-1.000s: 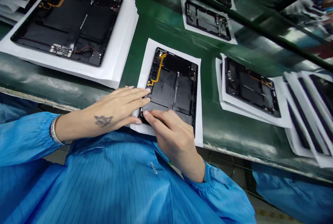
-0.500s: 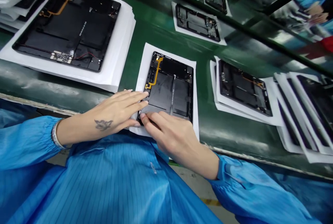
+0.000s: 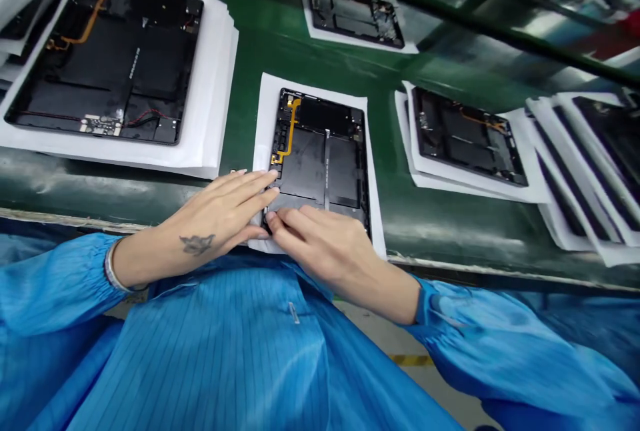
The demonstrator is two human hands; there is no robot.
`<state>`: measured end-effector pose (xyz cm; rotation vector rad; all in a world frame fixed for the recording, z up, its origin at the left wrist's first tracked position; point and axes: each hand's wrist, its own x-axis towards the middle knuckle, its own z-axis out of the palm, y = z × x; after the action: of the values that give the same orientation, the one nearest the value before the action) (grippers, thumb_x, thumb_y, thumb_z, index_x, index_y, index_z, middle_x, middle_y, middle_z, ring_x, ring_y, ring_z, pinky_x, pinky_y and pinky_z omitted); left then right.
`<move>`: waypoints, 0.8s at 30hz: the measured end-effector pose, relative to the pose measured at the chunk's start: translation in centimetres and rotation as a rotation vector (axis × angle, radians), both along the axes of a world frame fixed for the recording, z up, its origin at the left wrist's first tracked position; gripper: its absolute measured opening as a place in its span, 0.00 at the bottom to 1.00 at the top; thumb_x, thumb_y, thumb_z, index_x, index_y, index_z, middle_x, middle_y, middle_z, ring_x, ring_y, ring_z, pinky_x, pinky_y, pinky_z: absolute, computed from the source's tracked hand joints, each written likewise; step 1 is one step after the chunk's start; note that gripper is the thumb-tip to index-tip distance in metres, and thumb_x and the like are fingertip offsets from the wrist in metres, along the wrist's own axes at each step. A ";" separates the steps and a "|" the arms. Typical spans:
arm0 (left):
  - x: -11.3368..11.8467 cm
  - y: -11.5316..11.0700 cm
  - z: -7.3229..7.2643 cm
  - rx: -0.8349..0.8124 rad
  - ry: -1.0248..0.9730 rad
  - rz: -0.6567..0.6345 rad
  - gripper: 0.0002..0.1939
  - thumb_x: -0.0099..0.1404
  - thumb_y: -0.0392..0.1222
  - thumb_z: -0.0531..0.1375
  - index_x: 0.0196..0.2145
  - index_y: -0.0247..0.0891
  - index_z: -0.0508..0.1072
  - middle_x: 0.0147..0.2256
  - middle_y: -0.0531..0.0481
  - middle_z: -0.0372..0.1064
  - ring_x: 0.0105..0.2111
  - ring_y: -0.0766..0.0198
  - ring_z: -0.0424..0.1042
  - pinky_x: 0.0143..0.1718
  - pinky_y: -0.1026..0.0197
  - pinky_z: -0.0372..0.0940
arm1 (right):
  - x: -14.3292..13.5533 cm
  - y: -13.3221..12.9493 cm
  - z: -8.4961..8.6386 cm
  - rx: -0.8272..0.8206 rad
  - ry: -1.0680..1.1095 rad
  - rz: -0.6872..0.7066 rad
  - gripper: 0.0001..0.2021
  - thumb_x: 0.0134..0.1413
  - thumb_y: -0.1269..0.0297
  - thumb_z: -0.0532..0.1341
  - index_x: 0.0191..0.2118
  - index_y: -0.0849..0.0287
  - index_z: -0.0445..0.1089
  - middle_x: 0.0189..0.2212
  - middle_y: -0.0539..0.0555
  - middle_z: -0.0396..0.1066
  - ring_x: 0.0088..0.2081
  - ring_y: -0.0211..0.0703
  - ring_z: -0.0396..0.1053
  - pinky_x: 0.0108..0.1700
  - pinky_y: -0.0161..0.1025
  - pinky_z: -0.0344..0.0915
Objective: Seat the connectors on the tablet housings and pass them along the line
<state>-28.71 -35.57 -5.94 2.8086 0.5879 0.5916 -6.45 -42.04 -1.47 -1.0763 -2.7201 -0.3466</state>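
Observation:
In front of me an opened tablet housing (image 3: 305,157), black inside with an orange flex cable (image 3: 291,134) along its left edge, lies on a white sheet (image 3: 265,104). My left hand (image 3: 233,201) rests at the housing's left side, fingers stretched out and fingertips touching the edge. Across the near left corner lies my right hand (image 3: 320,234), its thumb and index finger pinched together at the frame. Whatever is between those fingertips, if anything, is hidden. The near edge of the housing is covered by the right hand.
At the left, a larger-looking housing (image 3: 115,64) lies on a stack of white sheets (image 3: 215,84). To the right are another housing (image 3: 465,137) on sheets and a leaning row of housings (image 3: 565,177) with sheets between. One more housing (image 3: 355,14) lies farther back on the green work surface (image 3: 260,31).
The view has shifted slightly, so the surrounding housings sit higher in the picture. Both hands keep nearly the same place and pose at the housing's near left corner.

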 end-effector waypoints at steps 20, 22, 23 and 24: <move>-0.9 -2.1 0.0 0.184 -0.117 -0.059 0.19 0.71 0.28 0.56 0.58 0.27 0.69 0.57 0.34 0.70 0.60 0.50 0.69 0.60 0.50 0.68 | 0.1 -4.9 -5.8 0.090 0.752 -0.150 0.18 0.60 0.74 0.63 0.56 0.57 0.72 0.33 0.54 0.78 0.38 0.45 0.74 0.40 0.44 0.72; -0.9 -2.2 0.0 0.171 -0.115 -0.055 0.19 0.71 0.28 0.55 0.59 0.27 0.68 0.57 0.35 0.70 0.61 0.51 0.68 0.61 0.50 0.68 | 0.1 -4.8 -6.2 0.120 0.704 -0.166 0.20 0.60 0.74 0.63 0.57 0.57 0.71 0.32 0.54 0.78 0.38 0.46 0.74 0.41 0.44 0.72; -0.8 -2.2 0.1 0.168 -0.115 -0.054 0.19 0.71 0.28 0.55 0.59 0.28 0.68 0.58 0.35 0.70 0.61 0.51 0.68 0.60 0.49 0.69 | 0.2 -4.8 -6.3 0.135 0.688 -0.176 0.21 0.60 0.75 0.62 0.59 0.57 0.70 0.32 0.54 0.78 0.37 0.46 0.73 0.42 0.45 0.72; -0.8 -2.2 0.1 0.169 -0.116 -0.052 0.19 0.72 0.28 0.55 0.59 0.28 0.68 0.57 0.36 0.70 0.60 0.51 0.69 0.60 0.50 0.69 | 0.2 -4.9 -6.5 0.153 0.683 -0.193 0.23 0.60 0.76 0.62 0.60 0.56 0.69 0.32 0.54 0.78 0.36 0.46 0.73 0.41 0.45 0.72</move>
<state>-29.51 -37.76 -5.85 2.9091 0.4614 0.8233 -6.22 -46.96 -7.96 -1.1522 -1.9687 -0.1664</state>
